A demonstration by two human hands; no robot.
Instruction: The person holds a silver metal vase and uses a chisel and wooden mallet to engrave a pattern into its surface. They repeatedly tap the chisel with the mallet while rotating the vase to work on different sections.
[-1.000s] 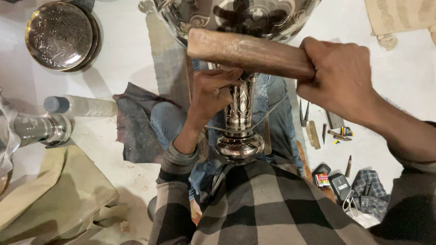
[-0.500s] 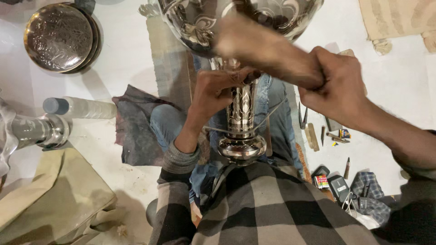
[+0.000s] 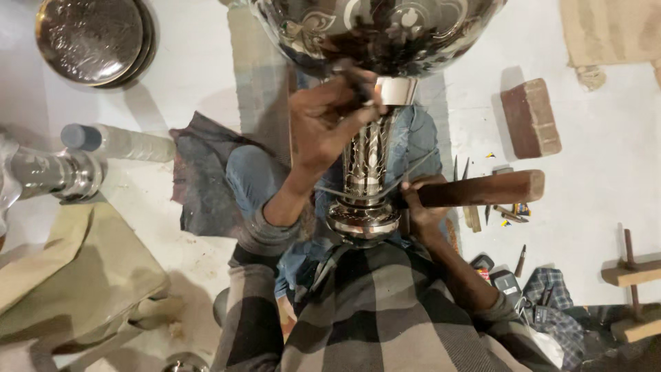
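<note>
While I watch from the head cam, the engraved silver goblet (image 3: 375, 83) stands upside-up btwn the person's knees, its bowl filling the top of the view and its patterned stem running down to a round foot near the lap.

L hand (image 3: 323, 120): fingers curled round the top of the stem, just under the bowl, pinching a thin dark tool whose tip I can't make out.

R hand (image 3: 420, 207): closed on the near end of a wooden mallet (image 3: 482, 189), which lies roughly level, pointing out to the right, head well apart from the bowl; the hand sits just beside the goblet's foot.

Surroundings, on the white floor:
- brick-coloured block (image 3: 530, 117), right of the goblet;
- small chisels and punches (image 3: 492, 207), scattered under the mallet;
- engraved round tray (image 3: 93, 38), top left;
- clear plastic bottle w/ blue cap (image 3: 117, 141), lying on its side at left;
- second silver stem piece (image 3: 51, 172), left edge;
- dark cloth (image 3: 203, 179), beside the L knee;
- tan folded fabric (image 3: 69, 282), lower left;
- wooden clamp-like piece (image 3: 630, 272), far right.
</note>
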